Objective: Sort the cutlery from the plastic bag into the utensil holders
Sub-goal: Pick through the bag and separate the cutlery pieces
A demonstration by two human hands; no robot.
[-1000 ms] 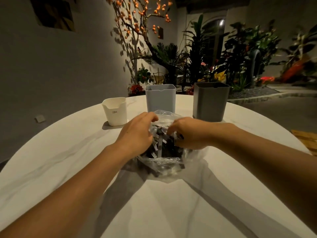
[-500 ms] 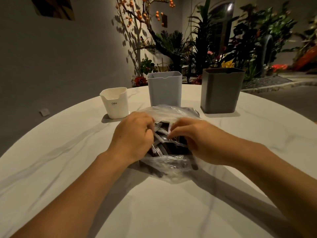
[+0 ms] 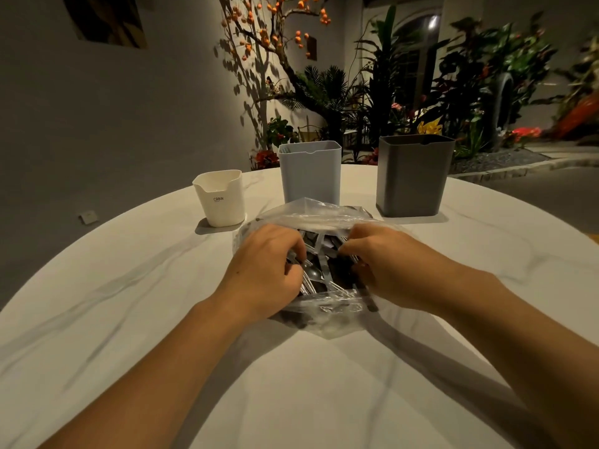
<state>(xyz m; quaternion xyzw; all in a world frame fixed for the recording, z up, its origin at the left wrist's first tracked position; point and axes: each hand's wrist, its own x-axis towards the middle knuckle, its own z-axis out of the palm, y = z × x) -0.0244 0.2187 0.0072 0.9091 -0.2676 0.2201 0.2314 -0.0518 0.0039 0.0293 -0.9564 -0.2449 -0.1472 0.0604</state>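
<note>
Marble-white round table [image 3: 129, 319] carries everything. Left hand [image 3: 265, 270] and right hand [image 3: 389, 270] each pinch the clear plastic bag [image 3: 324, 218] open, fingers curled on its film; dark cutlery [image 3: 319, 270] lies inside. Behind stand white holder [image 3: 222, 199], pale blue holder [image 3: 309, 173] and grey holder [image 3: 411, 176], their contents hidden.

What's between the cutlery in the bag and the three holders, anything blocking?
Only the plastic bag: its far flap rises between the cutlery and the blue-grey holder. The white holder and dark grey holder stand unobstructed on the table.

Three holders [image 3: 310, 172] in a row just behind the bag [image 3: 319, 215]; bare tabletop [image 3: 129, 286] either side.
</note>
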